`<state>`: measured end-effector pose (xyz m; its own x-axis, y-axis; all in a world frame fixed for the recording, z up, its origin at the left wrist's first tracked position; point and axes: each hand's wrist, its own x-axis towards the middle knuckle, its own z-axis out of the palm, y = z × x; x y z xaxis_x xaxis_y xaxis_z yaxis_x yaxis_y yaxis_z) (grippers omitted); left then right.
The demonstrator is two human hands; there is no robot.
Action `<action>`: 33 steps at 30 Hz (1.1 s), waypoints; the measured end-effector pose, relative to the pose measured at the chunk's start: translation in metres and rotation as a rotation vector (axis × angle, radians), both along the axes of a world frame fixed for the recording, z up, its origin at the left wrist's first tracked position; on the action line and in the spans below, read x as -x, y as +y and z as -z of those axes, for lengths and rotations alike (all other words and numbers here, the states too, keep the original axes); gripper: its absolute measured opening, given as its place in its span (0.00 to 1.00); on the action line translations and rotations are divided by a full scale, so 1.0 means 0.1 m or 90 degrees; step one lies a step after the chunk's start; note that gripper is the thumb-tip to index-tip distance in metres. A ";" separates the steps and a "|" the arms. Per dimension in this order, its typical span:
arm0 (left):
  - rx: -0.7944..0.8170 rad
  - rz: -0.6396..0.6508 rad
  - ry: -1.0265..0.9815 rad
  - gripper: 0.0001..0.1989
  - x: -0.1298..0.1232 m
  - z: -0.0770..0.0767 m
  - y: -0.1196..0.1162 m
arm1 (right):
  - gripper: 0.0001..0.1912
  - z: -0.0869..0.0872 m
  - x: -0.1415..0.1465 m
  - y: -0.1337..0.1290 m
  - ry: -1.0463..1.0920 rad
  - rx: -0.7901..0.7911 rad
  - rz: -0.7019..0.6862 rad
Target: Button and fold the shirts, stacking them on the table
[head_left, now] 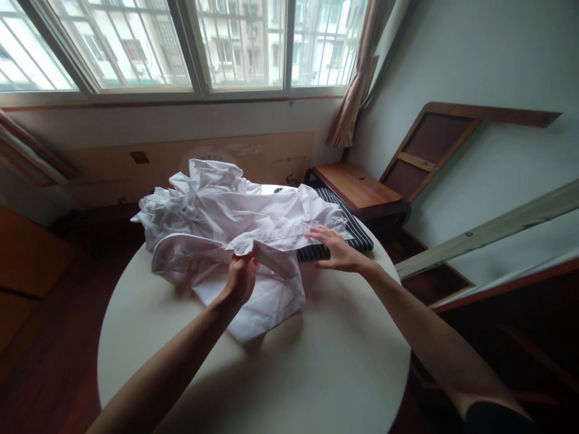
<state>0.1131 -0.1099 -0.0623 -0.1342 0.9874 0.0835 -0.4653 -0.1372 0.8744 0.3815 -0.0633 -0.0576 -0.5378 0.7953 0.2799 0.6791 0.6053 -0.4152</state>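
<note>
A crumpled white garment (217, 211) lies across the far half of a round white table (335, 349), with one flap hanging toward me. My left hand (243, 274) is closed on the garment's near edge, pinching the cloth. To its right, my right hand (332, 248) has its fingers spread, their tips touching the garment's right part. Under that part sits a folded black cloth with white stripes (362, 238), close beside my right hand.
Behind the table, a large cardboard sheet (158, 163) leans below the barred window. A wooden bench (357, 184) stands at the back right. A wooden framed panel (434, 141) leans on the right wall, and a pale beam (493, 229) crosses the right side.
</note>
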 end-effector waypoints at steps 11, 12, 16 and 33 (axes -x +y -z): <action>0.015 0.015 -0.039 0.08 0.42 -0.01 0.13 | 0.31 0.23 0.14 0.17 -0.081 -0.182 0.125; 0.017 0.028 -0.046 0.08 0.40 -0.01 0.10 | 0.35 0.23 0.20 0.13 -0.094 -0.185 0.107; -0.028 0.060 -0.023 0.09 0.27 -0.02 -0.12 | 0.14 0.22 0.34 0.04 -0.055 -0.203 0.137; -0.605 0.329 0.518 0.07 -0.50 -0.09 -1.07 | 0.20 -0.24 0.75 -0.77 0.910 0.657 0.306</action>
